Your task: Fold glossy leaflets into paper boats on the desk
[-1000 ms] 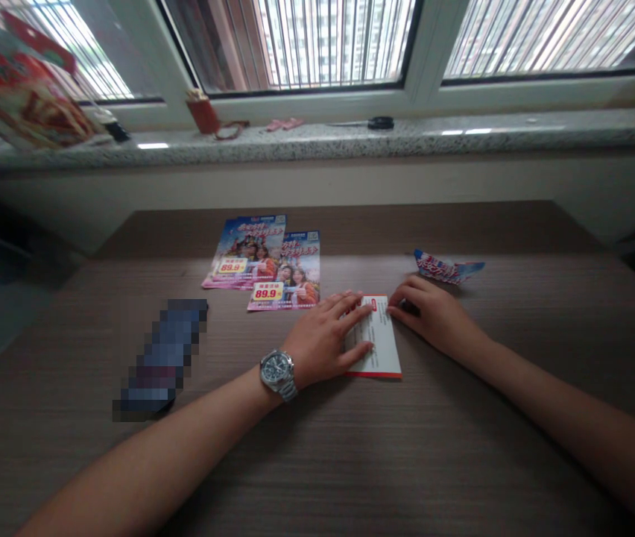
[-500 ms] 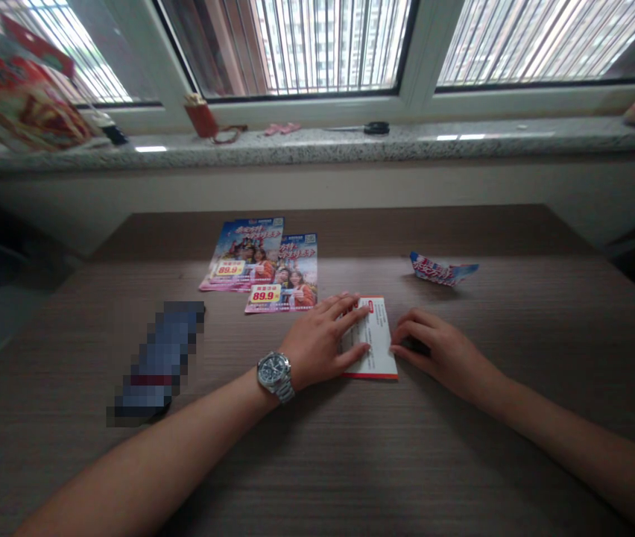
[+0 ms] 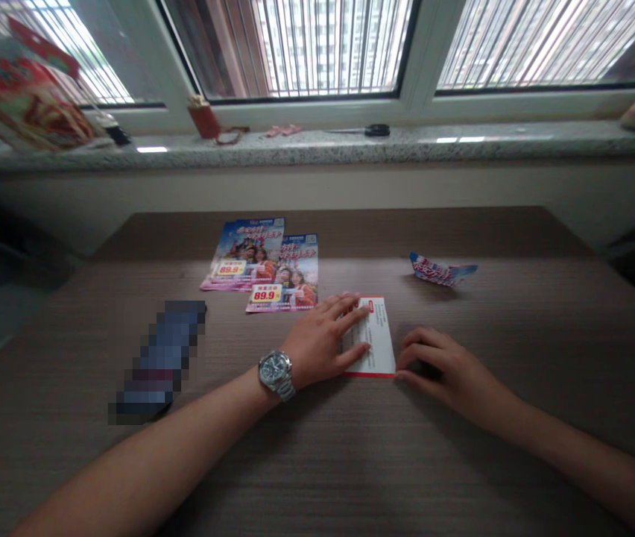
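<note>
A white leaflet (image 3: pixel 380 339) with a red lower edge and small print lies on the table in front of me. My left hand (image 3: pixel 326 335), a metal watch on its wrist, rests flat over the leaflet's left part with fingers spread, hiding that side. At the lower right corner, my right hand (image 3: pixel 434 365) has thumb and forefinger brought together on the leaflet's edge, the other fingers curled. Beyond it sits a folded paper boat (image 3: pixel 443 270), printed in blue and red.
Several colourful flyers (image 3: pixel 282 276) overlap on the table (image 3: pixel 317 462), left of centre. A pixelated dark, phone-like object (image 3: pixel 164 358) lies farther left. On the stone windowsill (image 3: pixel 295 151) are scissors (image 3: pixel 376 130), a red box (image 3: pixel 203 119) and a large red food bag (image 3: pixel 27 104).
My right hand has slid down the leaflet's right edge, toward me, to the lower corner. My left hand stays flat in the same place.
</note>
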`<state>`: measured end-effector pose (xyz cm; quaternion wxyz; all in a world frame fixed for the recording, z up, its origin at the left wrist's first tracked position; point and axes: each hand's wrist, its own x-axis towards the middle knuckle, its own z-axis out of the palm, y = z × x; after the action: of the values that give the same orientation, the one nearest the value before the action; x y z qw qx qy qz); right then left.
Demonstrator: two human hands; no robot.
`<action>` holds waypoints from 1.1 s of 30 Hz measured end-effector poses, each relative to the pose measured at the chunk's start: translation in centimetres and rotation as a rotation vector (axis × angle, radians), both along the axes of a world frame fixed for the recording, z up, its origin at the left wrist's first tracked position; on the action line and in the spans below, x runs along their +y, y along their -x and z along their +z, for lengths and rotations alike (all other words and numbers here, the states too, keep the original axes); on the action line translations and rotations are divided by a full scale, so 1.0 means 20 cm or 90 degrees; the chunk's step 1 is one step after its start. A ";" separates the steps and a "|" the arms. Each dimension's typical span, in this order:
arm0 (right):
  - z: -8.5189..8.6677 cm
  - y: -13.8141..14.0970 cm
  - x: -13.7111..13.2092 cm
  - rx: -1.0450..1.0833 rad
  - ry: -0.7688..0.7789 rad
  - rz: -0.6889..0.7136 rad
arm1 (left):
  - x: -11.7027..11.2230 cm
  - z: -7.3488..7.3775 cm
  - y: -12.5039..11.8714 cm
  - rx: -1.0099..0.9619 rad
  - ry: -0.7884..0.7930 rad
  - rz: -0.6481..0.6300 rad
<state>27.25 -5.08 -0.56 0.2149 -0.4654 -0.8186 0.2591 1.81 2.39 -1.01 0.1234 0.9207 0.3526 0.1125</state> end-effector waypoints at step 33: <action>-0.04 0.01 0.55 -0.045 -0.117 -0.131 | 0.00 -0.01 0.01 -0.010 -0.003 0.000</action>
<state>27.14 5.95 -1.30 0.2530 -0.5338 -0.7941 0.1434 1.67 2.44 -1.21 0.1243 0.9201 0.3515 0.1203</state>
